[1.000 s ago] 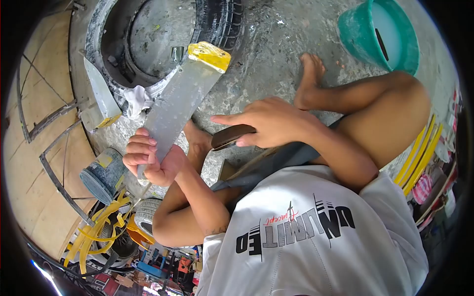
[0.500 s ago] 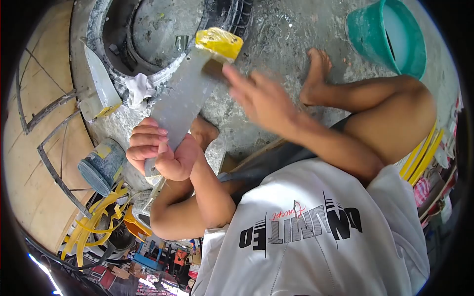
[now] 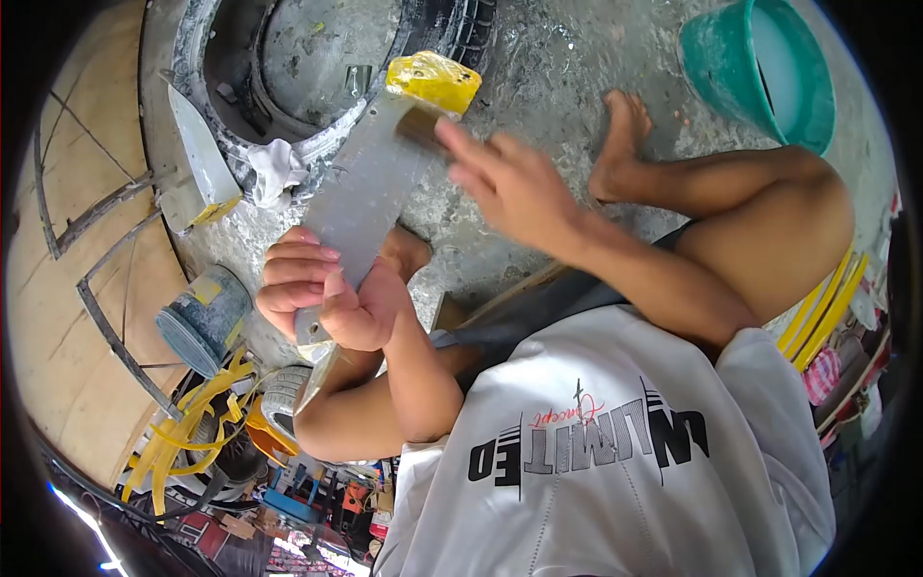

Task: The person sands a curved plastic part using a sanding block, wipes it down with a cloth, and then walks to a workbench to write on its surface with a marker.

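Since a second ago, my right fingers (image 3: 468, 146) have brought the dark brown block (image 3: 418, 125) up from beside my bare foot (image 3: 409, 248) to the far end of the long grey flat piece (image 3: 370, 183), and the piece has shifted a little to the right. The block now lies over its face, just short of the yellow end (image 3: 433, 80); blur keeps me from telling whether the two touch. My right fingers grasp the block, forefinger stretched along it, while my left fingers (image 3: 296, 272) are curled tight around the near end of the grey piece, which slants up and away from me above the floor (image 3: 543, 96). On my white shirt (image 3: 596, 519), upside down from where I look, I can read UNLIMITED in big black and grey letters, its beginning bent by a fold, with Concept in small red script beside it. A yellowish patch marks the grey-blue bucket (image 3: 202, 322) on my left, but I can make out no words on it. Near that bucket lie yellow strips (image 3: 183, 433). Farther forward, a second pale blade-shaped piece (image 3: 200, 139), also yellow at one end, rests beside the tyre (image 3: 192, 58) and a white cloth (image 3: 274, 171). To my right, a green bucket (image 3: 707, 72) holds cloudy liquid.
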`<state>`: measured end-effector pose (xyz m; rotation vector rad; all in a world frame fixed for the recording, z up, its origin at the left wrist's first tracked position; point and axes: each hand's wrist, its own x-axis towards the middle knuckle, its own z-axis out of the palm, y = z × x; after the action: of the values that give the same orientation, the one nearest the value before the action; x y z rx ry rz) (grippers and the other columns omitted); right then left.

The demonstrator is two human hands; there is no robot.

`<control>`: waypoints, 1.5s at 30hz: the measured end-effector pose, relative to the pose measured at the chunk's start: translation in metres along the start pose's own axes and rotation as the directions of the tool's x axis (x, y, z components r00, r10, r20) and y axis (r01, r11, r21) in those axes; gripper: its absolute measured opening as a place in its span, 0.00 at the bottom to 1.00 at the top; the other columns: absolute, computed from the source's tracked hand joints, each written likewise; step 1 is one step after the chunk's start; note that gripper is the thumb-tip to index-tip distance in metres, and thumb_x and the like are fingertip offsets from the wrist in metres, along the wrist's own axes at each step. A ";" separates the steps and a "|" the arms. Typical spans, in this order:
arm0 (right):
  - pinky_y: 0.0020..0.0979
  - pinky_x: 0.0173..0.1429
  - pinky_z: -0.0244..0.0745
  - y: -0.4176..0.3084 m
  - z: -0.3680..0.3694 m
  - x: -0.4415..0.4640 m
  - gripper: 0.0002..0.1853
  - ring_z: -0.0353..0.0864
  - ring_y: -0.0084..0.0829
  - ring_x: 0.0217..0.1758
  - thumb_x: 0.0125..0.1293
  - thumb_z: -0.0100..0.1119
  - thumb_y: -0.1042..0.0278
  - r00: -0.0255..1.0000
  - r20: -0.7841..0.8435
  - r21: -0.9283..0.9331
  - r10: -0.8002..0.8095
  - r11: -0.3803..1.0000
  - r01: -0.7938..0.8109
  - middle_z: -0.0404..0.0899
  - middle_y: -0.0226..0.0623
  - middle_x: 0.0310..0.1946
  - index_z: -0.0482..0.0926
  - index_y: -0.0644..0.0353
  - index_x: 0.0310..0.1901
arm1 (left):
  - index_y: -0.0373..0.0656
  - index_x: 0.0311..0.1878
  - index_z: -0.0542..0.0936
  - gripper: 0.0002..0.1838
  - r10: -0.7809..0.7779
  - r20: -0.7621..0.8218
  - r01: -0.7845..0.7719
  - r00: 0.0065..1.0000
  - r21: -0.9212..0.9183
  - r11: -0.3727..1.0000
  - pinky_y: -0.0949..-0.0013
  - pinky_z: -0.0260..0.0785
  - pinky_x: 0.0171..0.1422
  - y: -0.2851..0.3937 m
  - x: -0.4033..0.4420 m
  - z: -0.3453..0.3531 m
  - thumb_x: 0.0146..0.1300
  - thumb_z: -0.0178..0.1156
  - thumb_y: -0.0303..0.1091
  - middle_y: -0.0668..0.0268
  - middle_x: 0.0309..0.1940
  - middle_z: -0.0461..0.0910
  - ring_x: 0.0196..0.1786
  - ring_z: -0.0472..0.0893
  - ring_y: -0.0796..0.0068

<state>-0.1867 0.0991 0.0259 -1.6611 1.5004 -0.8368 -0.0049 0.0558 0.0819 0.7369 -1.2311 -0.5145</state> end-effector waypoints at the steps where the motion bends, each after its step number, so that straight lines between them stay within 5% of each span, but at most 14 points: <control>1: 0.45 0.34 0.75 -0.012 -0.002 -0.009 0.27 0.78 0.49 0.30 0.73 0.61 0.59 0.999 0.016 -0.005 -0.036 0.999 0.036 0.77 0.46 0.34 0.72 0.45 0.72 | 0.47 0.33 0.66 0.05 0.015 0.007 -0.015 1.000 0.039 0.999 0.61 0.64 0.49 0.000 0.002 0.003 0.60 0.52 0.31 0.68 0.25 0.66 0.32 0.67 0.71; 6: 0.44 0.37 0.78 0.045 0.010 0.018 0.30 0.79 0.45 0.32 0.71 0.64 0.59 0.999 -0.023 0.026 -0.032 0.999 0.032 0.77 0.42 0.35 0.71 0.43 0.74 | 0.47 0.33 0.65 0.05 -0.010 0.003 0.010 1.000 0.024 1.000 0.61 0.64 0.49 0.001 -0.002 -0.005 0.59 0.53 0.31 0.67 0.25 0.66 0.32 0.67 0.71; 10: 0.42 0.37 0.76 -0.015 -0.007 -0.010 0.27 0.77 0.46 0.31 0.73 0.62 0.60 0.985 0.073 0.145 -0.157 0.979 0.145 0.77 0.44 0.35 0.72 0.43 0.73 | 0.46 0.33 0.63 0.10 -0.005 -0.012 0.004 1.000 -0.040 0.999 0.61 0.62 0.49 -0.006 0.002 -0.005 0.57 0.57 0.29 0.67 0.25 0.65 0.33 0.67 0.72; 14: 0.42 0.37 0.78 0.033 0.006 0.022 0.30 0.79 0.45 0.32 0.71 0.64 0.58 0.997 0.073 0.068 0.026 0.997 -0.031 0.77 0.44 0.37 0.71 0.40 0.74 | 0.46 0.33 0.63 0.11 -0.012 -0.015 0.012 1.000 -0.016 1.000 0.62 0.61 0.49 -0.003 -0.002 -0.013 0.58 0.57 0.32 0.67 0.26 0.66 0.33 0.67 0.72; 18: 0.41 0.37 0.76 -0.018 -0.005 -0.011 0.27 0.80 0.45 0.34 0.74 0.60 0.59 0.982 0.103 0.090 -0.155 0.985 0.146 0.75 0.47 0.34 0.71 0.43 0.74 | 0.47 0.33 0.64 0.11 -0.025 -0.020 0.024 0.999 -0.044 0.999 0.62 0.62 0.49 -0.005 0.004 0.000 0.58 0.58 0.31 0.67 0.26 0.66 0.33 0.67 0.72; 21: 0.42 0.40 0.78 0.034 0.002 0.017 0.30 0.80 0.45 0.35 0.72 0.63 0.60 0.997 0.030 0.106 0.070 0.992 -0.073 0.75 0.45 0.36 0.71 0.41 0.74 | 0.47 0.33 0.63 0.11 -0.019 -0.010 0.019 1.000 0.003 1.000 0.62 0.62 0.50 0.003 -0.001 0.006 0.57 0.58 0.29 0.68 0.26 0.66 0.33 0.67 0.72; 26: 0.40 0.39 0.74 -0.014 -0.009 -0.014 0.26 0.77 0.45 0.32 0.74 0.60 0.63 0.983 0.054 0.189 -0.174 0.969 0.161 0.75 0.46 0.34 0.72 0.46 0.73 | 0.47 0.32 0.63 0.11 -0.030 -0.051 0.031 0.998 0.019 0.999 0.62 0.61 0.51 0.002 0.004 0.011 0.56 0.59 0.29 0.68 0.25 0.65 0.33 0.66 0.73; 29: 0.43 0.40 0.76 0.028 0.000 0.015 0.29 0.77 0.46 0.32 0.72 0.63 0.63 0.999 0.040 0.195 0.010 0.981 -0.017 0.75 0.45 0.36 0.71 0.44 0.74 | 0.47 0.32 0.63 0.11 -0.031 -0.038 0.030 0.999 -0.012 0.999 0.61 0.61 0.51 -0.001 -0.001 -0.004 0.55 0.58 0.29 0.68 0.25 0.65 0.33 0.66 0.73; 33: 0.41 0.42 0.76 -0.013 -0.003 -0.006 0.26 0.78 0.45 0.33 0.74 0.61 0.63 0.993 0.090 0.142 -0.082 0.987 0.068 0.75 0.46 0.34 0.73 0.48 0.72 | 0.47 0.32 0.63 0.11 -0.025 -0.037 0.025 0.999 -0.004 1.000 0.61 0.61 0.50 -0.001 0.006 0.004 0.55 0.58 0.29 0.68 0.25 0.65 0.33 0.67 0.72; 34: 0.40 0.42 0.76 -0.019 -0.005 -0.008 0.26 0.79 0.45 0.34 0.74 0.61 0.63 0.987 0.030 0.182 -0.155 0.972 0.147 0.75 0.46 0.34 0.73 0.49 0.72 | 0.47 0.32 0.63 0.11 -0.018 -0.042 0.018 0.999 -0.006 1.000 0.61 0.61 0.50 -0.002 0.005 0.007 0.55 0.58 0.29 0.68 0.25 0.65 0.33 0.67 0.72; 37: 0.41 0.42 0.77 0.058 0.017 0.018 0.29 0.79 0.45 0.35 0.72 0.64 0.62 0.995 -0.095 0.152 -0.033 0.987 0.047 0.75 0.44 0.34 0.72 0.45 0.74 | 0.47 0.31 0.63 0.11 -0.032 -0.030 0.033 0.999 0.024 0.999 0.61 0.61 0.51 0.006 0.000 0.012 0.55 0.58 0.29 0.68 0.25 0.65 0.34 0.67 0.72; 38: 0.41 0.43 0.77 0.045 0.006 0.015 0.29 0.79 0.44 0.35 0.72 0.63 0.62 1.000 0.013 0.100 0.027 0.995 -0.028 0.75 0.43 0.34 0.72 0.45 0.74 | 0.47 0.31 0.63 0.12 -0.045 -0.013 0.046 0.999 0.049 0.998 0.61 0.61 0.51 0.012 0.000 0.015 0.55 0.58 0.29 0.68 0.25 0.65 0.34 0.67 0.72; 42: 0.40 0.42 0.75 -0.008 -0.016 -0.006 0.26 0.78 0.42 0.34 0.74 0.60 0.62 0.978 0.141 0.304 -0.156 0.947 0.107 0.74 0.44 0.33 0.73 0.48 0.72 | 0.47 0.31 0.63 0.12 -0.026 -0.058 0.027 0.998 0.018 0.999 0.62 0.61 0.50 0.002 0.005 0.016 0.55 0.59 0.28 0.69 0.25 0.64 0.33 0.66 0.73; 45: 0.39 0.41 0.76 0.056 0.011 0.025 0.29 0.78 0.41 0.33 0.73 0.62 0.59 0.998 -0.041 0.238 -0.039 0.970 0.048 0.73 0.43 0.33 0.71 0.44 0.74 | 0.46 0.31 0.63 0.12 -0.034 -0.058 0.034 0.998 -0.001 0.999 0.62 0.61 0.50 0.005 0.000 0.008 0.55 0.58 0.27 0.68 0.25 0.64 0.32 0.65 0.73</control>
<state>-0.2035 0.0723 -0.0277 -1.5119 1.3326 -1.0339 -0.0132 0.0568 0.0868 0.7688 -1.1660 -0.5175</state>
